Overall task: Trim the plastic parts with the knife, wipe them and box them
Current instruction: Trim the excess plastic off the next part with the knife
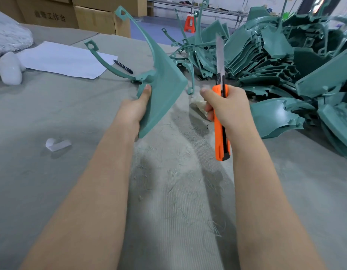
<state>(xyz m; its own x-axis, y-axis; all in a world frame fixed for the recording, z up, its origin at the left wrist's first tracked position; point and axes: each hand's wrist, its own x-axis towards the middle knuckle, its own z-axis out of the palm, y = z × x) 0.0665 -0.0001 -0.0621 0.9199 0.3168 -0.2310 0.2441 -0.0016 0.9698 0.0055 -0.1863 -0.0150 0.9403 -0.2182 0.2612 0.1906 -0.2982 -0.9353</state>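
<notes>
Teal plastic part (164, 88) was held up off the worktop (51, 114), left of the pile of parts (276, 55), with the knife (219, 133) between part and pile, its long blade bared and pointing up. With so much blade out, a trimming stroke could likely flex, skip off the edge and gouge the panel, or run on toward the thumb lying on it. The left hand (133, 110) gripped the part's lower edge, thumb on the face, fingers hidden behind. The right hand (227, 108) was wrapped round the orange handle, thumb raised beside it. The hands were apart, and the blade touched nothing.
</notes>
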